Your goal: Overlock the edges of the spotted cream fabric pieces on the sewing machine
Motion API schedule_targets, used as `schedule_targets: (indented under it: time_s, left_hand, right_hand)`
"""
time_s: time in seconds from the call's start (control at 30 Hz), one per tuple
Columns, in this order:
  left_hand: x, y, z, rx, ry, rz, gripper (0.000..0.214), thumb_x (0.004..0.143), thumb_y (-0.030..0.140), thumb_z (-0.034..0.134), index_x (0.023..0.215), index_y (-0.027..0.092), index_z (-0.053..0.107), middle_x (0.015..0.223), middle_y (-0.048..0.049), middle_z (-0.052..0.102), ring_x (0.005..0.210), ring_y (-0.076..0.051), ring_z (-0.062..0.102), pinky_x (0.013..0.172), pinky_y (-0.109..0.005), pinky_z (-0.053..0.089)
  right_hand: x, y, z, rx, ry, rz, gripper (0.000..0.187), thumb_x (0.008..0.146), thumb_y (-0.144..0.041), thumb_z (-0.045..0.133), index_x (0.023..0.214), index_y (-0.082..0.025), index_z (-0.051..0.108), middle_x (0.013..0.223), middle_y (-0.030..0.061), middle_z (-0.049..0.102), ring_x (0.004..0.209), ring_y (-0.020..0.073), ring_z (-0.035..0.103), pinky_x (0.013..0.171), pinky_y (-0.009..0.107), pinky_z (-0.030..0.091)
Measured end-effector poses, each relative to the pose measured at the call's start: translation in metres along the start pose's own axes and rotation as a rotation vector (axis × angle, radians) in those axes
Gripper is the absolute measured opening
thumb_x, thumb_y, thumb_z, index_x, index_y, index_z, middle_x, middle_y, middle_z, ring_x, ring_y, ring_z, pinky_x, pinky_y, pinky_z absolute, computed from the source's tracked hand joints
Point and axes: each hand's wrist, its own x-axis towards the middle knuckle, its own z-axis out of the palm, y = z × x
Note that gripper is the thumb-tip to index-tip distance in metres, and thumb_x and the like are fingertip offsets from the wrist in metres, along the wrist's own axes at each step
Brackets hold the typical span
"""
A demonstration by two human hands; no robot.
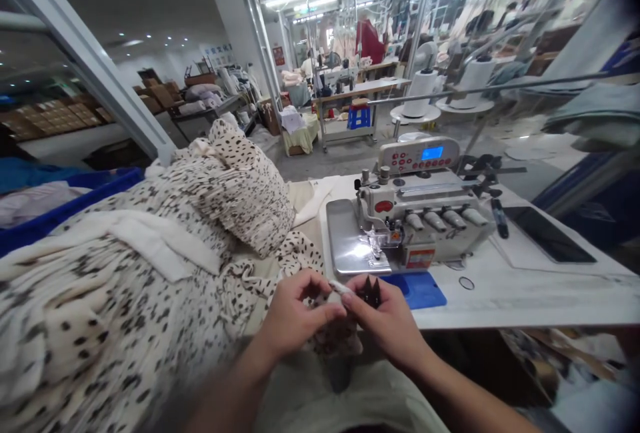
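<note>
Just in front of the table edge, my left hand [297, 309] pinches the white edge of a cream fabric piece with dark spots [337, 336]. My right hand [385, 319] is closed on the same edge, its thumb and finger close to the left ones. A dark two-pointed tool, looking like thread snips [371, 291], sticks up from the right hand; its handles are hidden in the palm. The fabric hangs below both hands. Beyond them stands an overlock sewing machine [425, 203] with a lit blue display and a metal plate [345, 236].
A large heap of spotted fabric [240, 186] fills the left side, with a white strip [165, 239] on it. A blue crate [120, 183] is behind. On the table lie a blue pad [425, 291], a black ring [467, 283] and a dark tablet [550, 236]. Thread cones [423, 93] stand behind the machine.
</note>
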Motion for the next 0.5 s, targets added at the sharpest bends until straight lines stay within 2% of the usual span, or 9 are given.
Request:
schedule_targets:
  time_s: [0.2,0.33,0.4,0.5]
  left_hand:
    - [0.011,0.001,0.005,-0.175,-0.077,-0.158,0.038,0.059,0.028,0.092,0.080,0.016,0.063,0.076,0.0012,0.063,0.070,-0.011,0.055,0.064,-0.021,0.043]
    - [0.015,-0.001,0.005,-0.314,-0.112,-0.228,0.039,0.057,0.027,0.093,0.078,0.016,0.062,0.074,0.0018,0.063,0.067,-0.011,0.057,0.064,-0.021,0.044]
    - [0.016,-0.003,0.005,-0.333,-0.113,-0.236,0.038,0.058,0.026,0.092,0.077,0.016,0.061,0.073,0.0017,0.063,0.067,-0.011,0.057,0.064,-0.021,0.045]
    - [0.016,-0.005,0.004,-0.306,-0.125,-0.202,0.035,0.060,0.026,0.091,0.075,0.015,0.062,0.073,0.0011,0.064,0.068,-0.011,0.057,0.064,-0.021,0.045]
  right_hand:
    - [-0.003,0.008,0.002,0.182,-0.036,0.147,0.040,0.077,-0.051,0.080,0.080,-0.015,0.063,0.064,-0.0023,0.054,0.056,0.0090,0.043,0.053,0.023,0.033]
    - [-0.004,0.014,-0.002,0.358,-0.083,0.274,0.043,0.078,-0.053,0.079,0.091,-0.014,0.067,0.053,-0.0058,0.047,0.048,0.0073,0.037,0.049,0.021,0.025]
    - [-0.003,0.014,-0.005,0.361,-0.093,0.268,0.043,0.077,-0.053,0.079,0.092,-0.014,0.069,0.051,-0.0060,0.046,0.048,0.0075,0.036,0.049,0.021,0.024]
    - [-0.003,0.011,-0.009,0.246,-0.107,0.208,0.039,0.075,-0.049,0.082,0.087,-0.013,0.073,0.060,-0.0023,0.055,0.054,0.0088,0.041,0.053,0.023,0.030]
